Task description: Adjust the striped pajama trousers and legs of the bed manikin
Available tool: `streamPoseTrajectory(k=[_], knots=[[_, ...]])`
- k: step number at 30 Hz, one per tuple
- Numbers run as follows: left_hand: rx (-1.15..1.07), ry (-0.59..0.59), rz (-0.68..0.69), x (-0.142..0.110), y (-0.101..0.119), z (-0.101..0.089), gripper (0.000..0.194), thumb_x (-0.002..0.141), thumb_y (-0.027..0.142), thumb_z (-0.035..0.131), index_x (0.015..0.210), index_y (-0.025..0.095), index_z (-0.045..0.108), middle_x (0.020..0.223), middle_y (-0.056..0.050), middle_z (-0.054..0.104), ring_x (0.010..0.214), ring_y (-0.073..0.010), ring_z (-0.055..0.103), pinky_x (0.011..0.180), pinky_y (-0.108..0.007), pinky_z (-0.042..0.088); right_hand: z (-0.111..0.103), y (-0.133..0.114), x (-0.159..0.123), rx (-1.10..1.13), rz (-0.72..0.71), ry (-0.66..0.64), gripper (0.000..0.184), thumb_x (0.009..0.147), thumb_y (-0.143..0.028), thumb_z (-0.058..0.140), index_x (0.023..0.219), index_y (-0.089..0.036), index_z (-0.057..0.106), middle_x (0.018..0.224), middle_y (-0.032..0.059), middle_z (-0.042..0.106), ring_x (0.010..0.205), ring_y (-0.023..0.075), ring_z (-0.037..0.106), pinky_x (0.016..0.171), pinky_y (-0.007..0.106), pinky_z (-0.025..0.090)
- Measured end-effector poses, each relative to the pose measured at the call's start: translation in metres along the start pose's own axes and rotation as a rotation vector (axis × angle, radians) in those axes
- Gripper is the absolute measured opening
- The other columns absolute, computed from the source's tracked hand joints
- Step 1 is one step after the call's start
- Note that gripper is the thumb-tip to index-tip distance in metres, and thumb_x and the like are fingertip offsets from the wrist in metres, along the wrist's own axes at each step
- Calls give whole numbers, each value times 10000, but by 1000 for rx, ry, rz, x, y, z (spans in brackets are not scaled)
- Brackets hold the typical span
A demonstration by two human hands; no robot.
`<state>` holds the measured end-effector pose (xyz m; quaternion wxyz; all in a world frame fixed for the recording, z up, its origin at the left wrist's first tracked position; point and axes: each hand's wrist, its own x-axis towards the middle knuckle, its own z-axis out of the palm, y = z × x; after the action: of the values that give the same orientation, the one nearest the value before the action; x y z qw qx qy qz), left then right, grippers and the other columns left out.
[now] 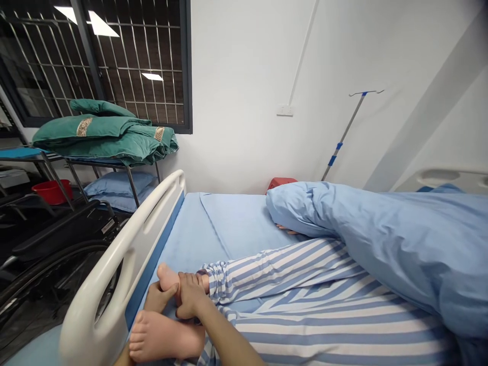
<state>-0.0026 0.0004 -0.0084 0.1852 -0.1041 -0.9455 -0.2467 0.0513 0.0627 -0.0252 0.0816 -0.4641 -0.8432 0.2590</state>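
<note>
One held foot (168, 277) — bucket (53, 193) contents unclear

Open sheet (229, 218) stretches between the held foot (166, 278) and the wall (236, 101). The footboard (148, 241) blocks the left, the bunched quilt (381, 223) the right, the nearer foot (168, 338) the front.

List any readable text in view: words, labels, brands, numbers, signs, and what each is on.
No text is readable.
Pale label on the wheelchair: too small and blurred to read.
Bands on the green bedding: patterned, no legible lettering.
</note>
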Motion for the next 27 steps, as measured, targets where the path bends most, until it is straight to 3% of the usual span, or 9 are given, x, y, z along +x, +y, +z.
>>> streamPoseTrajectory(k=[4,9,14,20,27], knots=[[-24,14,29,3,-2,-3,346,842,133,112,863,160,456,797,-115,536,807,-303,552,589,-370,399,-1,-1,1,-18,3,5,1017,478,-221,634,1392,-96,206,1312,178,380,1245,330,314,1083,458,105],[-115,-99,9,5,-5,-3,254,791,128,229,876,155,467,859,-145,547,861,-333,554,626,-400,414,-2,-3,1,-24,12,-3,1026,472,-221,649,1392,-85,214,1316,195,380,1254,334,315,1084,461,108],[-188,-96,-30,3,-7,11,434,827,162,61,1001,79,451,928,-216,533,958,-404,513,667,-477,412,-5,-5,-1,-16,12,19,999,480,-231,649,1380,-88,239,1307,197,391,1230,345,343,1078,476,124],[-184,-101,-115,5,-1,7,529,842,163,-17,1053,63,458,967,-219,535,1028,-386,496,748,-500,426,-6,-4,-4,-6,-12,39,982,489,-259,648,1370,-90,246,1286,188,404,1212,345,355,1072,484,140],[-166,-74,-101,4,1,6,528,844,162,-32,1059,79,444,964,-207,529,1036,-378,496,740,-502,430,-7,-4,-4,-4,-7,20,1004,490,-280,652,1377,-79,227,1305,197,387,1224,349,338,1075,495,124]])
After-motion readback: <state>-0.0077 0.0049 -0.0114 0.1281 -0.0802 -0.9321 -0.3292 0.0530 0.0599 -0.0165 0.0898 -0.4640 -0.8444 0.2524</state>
